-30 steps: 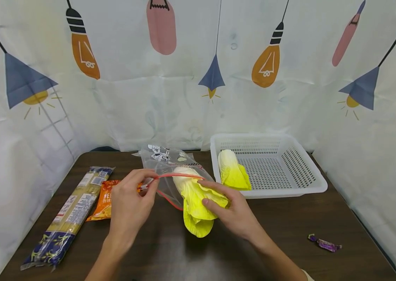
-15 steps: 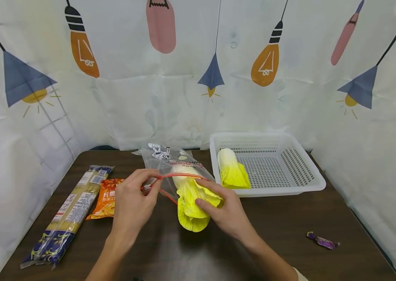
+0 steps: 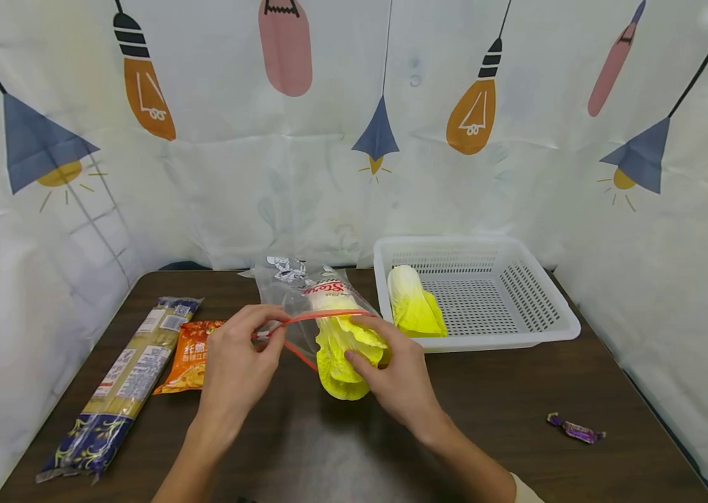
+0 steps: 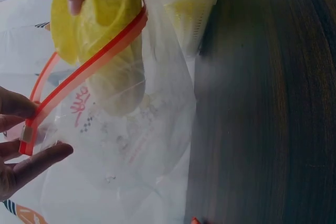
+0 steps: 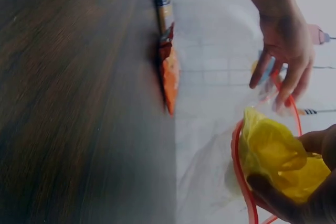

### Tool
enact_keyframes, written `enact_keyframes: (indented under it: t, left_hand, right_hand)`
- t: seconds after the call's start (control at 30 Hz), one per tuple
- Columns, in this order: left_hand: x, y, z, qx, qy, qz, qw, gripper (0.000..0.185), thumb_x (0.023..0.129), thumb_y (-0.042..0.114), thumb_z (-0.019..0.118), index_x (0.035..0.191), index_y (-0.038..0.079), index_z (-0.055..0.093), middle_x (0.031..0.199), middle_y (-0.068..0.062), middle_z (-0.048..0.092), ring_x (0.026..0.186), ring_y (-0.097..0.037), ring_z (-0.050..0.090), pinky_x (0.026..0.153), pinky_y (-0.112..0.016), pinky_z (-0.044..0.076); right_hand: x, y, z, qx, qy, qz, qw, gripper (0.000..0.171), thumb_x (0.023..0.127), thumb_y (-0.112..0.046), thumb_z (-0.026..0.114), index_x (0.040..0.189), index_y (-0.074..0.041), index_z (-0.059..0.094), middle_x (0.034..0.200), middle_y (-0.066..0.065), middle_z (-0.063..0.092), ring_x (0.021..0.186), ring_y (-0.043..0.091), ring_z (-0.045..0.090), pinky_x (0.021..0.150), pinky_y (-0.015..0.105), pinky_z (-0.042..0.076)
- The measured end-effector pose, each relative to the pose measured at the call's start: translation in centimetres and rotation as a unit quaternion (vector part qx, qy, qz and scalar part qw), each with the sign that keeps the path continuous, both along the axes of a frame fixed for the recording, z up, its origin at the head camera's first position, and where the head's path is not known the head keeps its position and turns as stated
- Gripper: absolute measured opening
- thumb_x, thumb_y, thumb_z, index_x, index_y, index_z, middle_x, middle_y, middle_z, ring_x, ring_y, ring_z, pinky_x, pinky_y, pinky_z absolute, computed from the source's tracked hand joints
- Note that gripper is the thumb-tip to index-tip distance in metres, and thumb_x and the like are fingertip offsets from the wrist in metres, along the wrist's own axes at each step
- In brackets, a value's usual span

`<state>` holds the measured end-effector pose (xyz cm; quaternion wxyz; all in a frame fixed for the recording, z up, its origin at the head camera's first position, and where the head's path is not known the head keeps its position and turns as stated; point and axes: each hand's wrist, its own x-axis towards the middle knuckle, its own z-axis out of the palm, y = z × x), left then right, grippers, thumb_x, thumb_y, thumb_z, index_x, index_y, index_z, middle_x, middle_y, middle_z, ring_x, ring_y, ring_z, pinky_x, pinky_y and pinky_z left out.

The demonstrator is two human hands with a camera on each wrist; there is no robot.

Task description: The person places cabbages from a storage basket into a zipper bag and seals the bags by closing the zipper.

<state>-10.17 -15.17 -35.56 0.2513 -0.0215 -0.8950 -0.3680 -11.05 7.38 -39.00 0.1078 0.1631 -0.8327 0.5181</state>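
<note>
A clear zip bag (image 3: 278, 293) with a red zip edge lies tilted over the table's middle, its mouth towards me. A cabbage (image 3: 338, 363) is partly inside it. In the left wrist view, the white stalk is seen through the plastic and the yellow leaves stick out past the red zip (image 4: 84, 72). My left hand (image 3: 237, 367) pinches the left end of the zip, beside the slider (image 4: 26, 133). My right hand (image 3: 401, 370) holds the leaves, thumb on top, with its fingers right at the bag's red edge. Its palm side is partly hidden by the leaves.
A white basket (image 3: 480, 344) at the back right holds another cabbage (image 3: 413, 307). On the left lie a long pack of noodles (image 3: 130, 377) and an orange snack bag (image 3: 187, 360). A purple wrapped candy (image 3: 577, 428) is at the right. A patterned curtain (image 3: 304, 195) hangs behind the table.
The cabbage has slid further into the bag, away from me and slightly left, with my right hand following. My left hand keeps its hold on the zip.
</note>
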Motion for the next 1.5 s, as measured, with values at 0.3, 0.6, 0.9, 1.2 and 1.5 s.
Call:
enact_keyframes:
  t: [0.3,0.6,0.9,1.2,1.5]
  left_hand:
    - [0.0,-0.1,0.0,0.0,-0.004,-0.006,1.0,0.019,0.089,0.002,0.076,0.099,0.017,0.08,0.109,0.001,0.076,0.089,-0.017,0.071,0.071,-0.027,0.06]
    - [-0.1,-0.1,0.1,0.006,-0.015,-0.023,0.9996,0.023,0.089,0.001,0.074,0.1,0.019,0.08,0.102,0.004,0.076,0.086,-0.015,0.069,0.07,-0.024,0.059]
    - [0.0,-0.5,0.1,0.013,-0.007,-0.02,0.9997,0.024,0.089,0.0,0.074,0.101,0.02,0.08,0.103,0.003,0.076,0.087,-0.015,0.068,0.072,-0.029,0.061]
    - [0.0,-0.6,0.1,-0.001,0.008,-0.017,0.9998,0.022,0.087,0.001,0.076,0.098,0.02,0.081,0.095,0.003,0.076,0.079,-0.013,0.063,0.066,-0.026,0.053]
    - [0.1,-0.9,0.4,-0.005,0.013,-0.012,0.9998,0.022,0.087,0.001,0.076,0.099,0.02,0.082,0.096,0.001,0.077,0.081,-0.015,0.065,0.063,-0.024,0.048]
  right_hand:
    - [-0.1,-1.2,0.0,0.108,0.094,-0.027,0.989,0.048,0.087,-0.012,0.084,0.133,-0.018,0.07,0.137,0.008,0.066,0.116,0.027,0.068,0.093,0.037,0.061]
    - [-0.8,-2.0,0.1,0.231,0.229,-0.018,0.946,0.055,0.083,-0.006,0.086,0.134,-0.016,0.068,0.14,0.011,0.061,0.125,0.031,0.062,0.103,0.042,0.056]
    - [-1.6,-2.4,-0.5,0.299,0.25,-0.014,0.921,0.054,0.083,-0.009,0.087,0.133,-0.017,0.068,0.132,0.01,0.063,0.121,0.029,0.062,0.101,0.039,0.057]
    - [-2.6,-3.0,-2.0,0.37,0.252,-0.025,0.894,0.049,0.088,-0.014,0.083,0.134,-0.015,0.067,0.127,0.013,0.062,0.115,0.03,0.063,0.09,0.041,0.062]
    - [-3.1,-3.0,-2.6,0.383,0.218,-0.023,0.897,0.054,0.089,-0.021,0.083,0.138,-0.013,0.063,0.13,0.015,0.059,0.119,0.031,0.06,0.087,0.039,0.063]
